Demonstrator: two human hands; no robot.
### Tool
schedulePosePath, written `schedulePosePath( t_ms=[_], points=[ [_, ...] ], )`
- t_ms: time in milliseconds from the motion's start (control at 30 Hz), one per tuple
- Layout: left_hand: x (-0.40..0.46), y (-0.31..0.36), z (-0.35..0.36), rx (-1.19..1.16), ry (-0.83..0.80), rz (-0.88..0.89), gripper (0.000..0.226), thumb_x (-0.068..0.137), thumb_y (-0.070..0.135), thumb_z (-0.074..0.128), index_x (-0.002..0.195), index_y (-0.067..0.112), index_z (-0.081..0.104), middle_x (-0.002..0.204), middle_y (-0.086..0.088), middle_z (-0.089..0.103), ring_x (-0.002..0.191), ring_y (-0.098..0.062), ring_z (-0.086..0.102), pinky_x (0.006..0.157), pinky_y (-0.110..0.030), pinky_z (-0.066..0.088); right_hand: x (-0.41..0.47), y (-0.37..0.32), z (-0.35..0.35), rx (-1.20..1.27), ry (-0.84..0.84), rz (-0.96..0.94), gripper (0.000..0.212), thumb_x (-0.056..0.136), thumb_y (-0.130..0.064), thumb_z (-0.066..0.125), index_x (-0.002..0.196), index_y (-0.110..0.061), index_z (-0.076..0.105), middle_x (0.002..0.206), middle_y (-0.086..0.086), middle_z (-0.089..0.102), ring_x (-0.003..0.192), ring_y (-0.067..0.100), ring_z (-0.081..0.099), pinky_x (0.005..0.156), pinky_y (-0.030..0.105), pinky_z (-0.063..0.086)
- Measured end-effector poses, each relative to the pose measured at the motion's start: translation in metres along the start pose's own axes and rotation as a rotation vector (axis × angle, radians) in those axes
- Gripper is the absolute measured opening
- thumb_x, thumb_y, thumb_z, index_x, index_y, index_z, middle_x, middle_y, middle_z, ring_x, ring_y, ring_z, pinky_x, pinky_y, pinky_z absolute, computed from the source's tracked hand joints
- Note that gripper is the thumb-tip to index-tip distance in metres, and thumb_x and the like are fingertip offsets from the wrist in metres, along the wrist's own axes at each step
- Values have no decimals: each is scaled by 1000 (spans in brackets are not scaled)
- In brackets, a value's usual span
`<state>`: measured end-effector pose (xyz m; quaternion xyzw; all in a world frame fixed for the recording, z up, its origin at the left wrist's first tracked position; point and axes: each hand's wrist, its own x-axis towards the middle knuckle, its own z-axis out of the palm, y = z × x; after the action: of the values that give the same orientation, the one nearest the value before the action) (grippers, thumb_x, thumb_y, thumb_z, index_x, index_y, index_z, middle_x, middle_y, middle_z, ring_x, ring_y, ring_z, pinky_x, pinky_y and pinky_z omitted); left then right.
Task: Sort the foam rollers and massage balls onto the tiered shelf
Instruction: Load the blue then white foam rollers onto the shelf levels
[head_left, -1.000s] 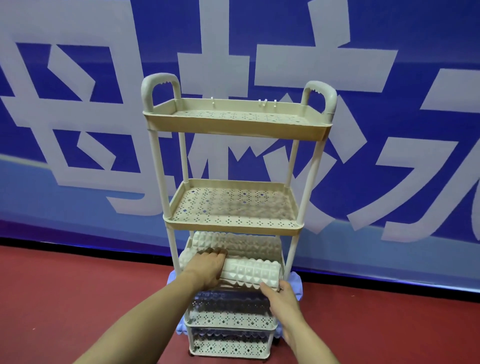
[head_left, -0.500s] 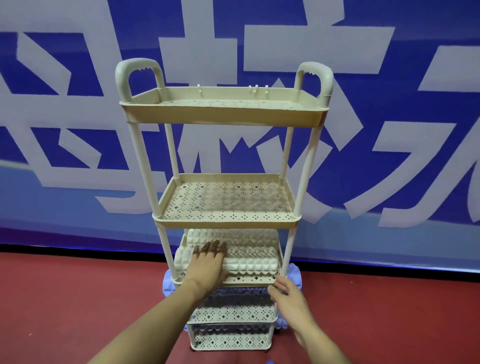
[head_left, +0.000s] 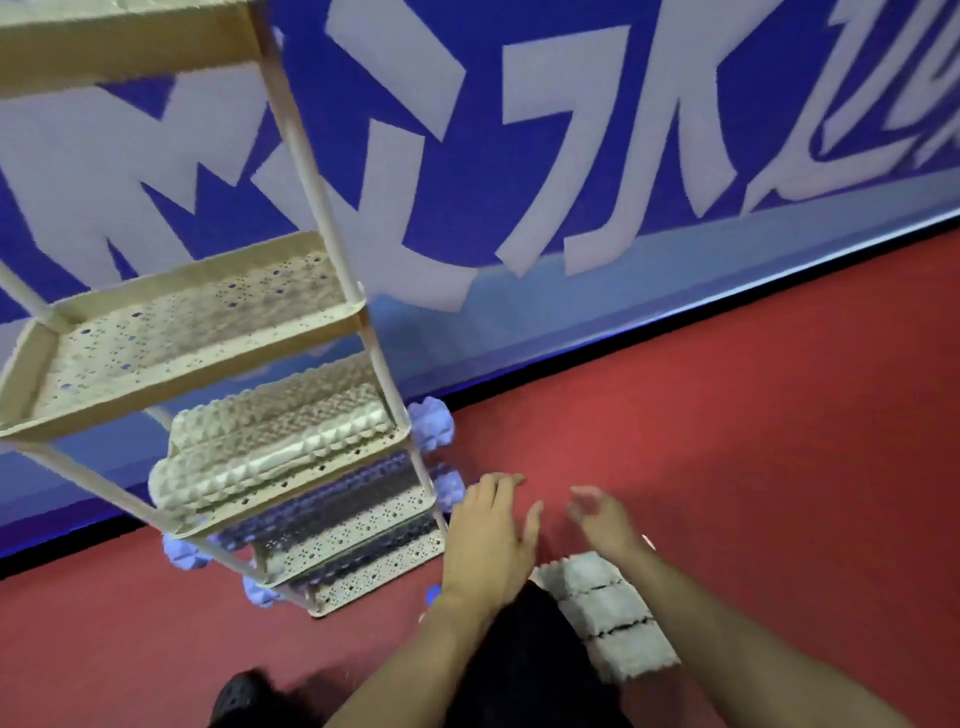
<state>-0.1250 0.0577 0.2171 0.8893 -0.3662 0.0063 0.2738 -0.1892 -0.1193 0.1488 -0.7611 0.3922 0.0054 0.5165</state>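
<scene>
Beige plastic makes up the tiered shelf (head_left: 192, 332), which stands tilted in the view on the left, on a red floor (head_left: 727, 415) against a blue banner (head_left: 571, 130) with pale lettering. Two cream foam rollers (head_left: 270, 452) lie side by side on its third tier, below a bare perforated tier. Purple rollers (head_left: 332, 493) fill the lower tiers, their knobbly ends sticking out past both sides. Near the shelf's right foot, the left hand (head_left: 488, 540) hovers flat with fingers straight, holding nothing. The right hand (head_left: 602, 519), blurred, is beside it with fingers loosely spread and holds nothing. A grey-white ridged roller (head_left: 608, 608) lies on the floor just under the right forearm.
</scene>
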Motion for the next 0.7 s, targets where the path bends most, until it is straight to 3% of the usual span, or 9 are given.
schedulePosePath(
  t_ms=[167,300,533,700],
  points=[
    [19,47,52,-103,-82,-20,42,98,51,43,126,24,59,123,6,59,111,-19,58,98,-40,48,-8,81,-24,-66,-24,168,33,98,-19,62,131,-14,61,127,-6,61,124,12,55,98,21,36],
    [44,61,90,-236,-121,-124,36,101,44,52,128,22,60,126,6,59,119,-18,54,105,-37,43,1,138,-20,-87,-69,281,46,95,-24,66,138,-8,57,143,5,58,132,21,54,109,26,36],
    [67,50,154,-401,-177,-340,40,100,48,53,130,21,59,128,6,59,121,-15,55,106,-40,45,18,206,3,-85,-115,485,58,90,-30,73,139,-7,53,135,10,62,124,27,59,96,26,42],
    [64,38,179,-355,-233,-372,41,100,50,52,131,24,58,129,8,58,119,-13,57,101,-39,47,29,259,27,28,-77,732,66,91,-37,72,140,1,49,137,16,58,125,34,57,95,31,44]
  ],
)
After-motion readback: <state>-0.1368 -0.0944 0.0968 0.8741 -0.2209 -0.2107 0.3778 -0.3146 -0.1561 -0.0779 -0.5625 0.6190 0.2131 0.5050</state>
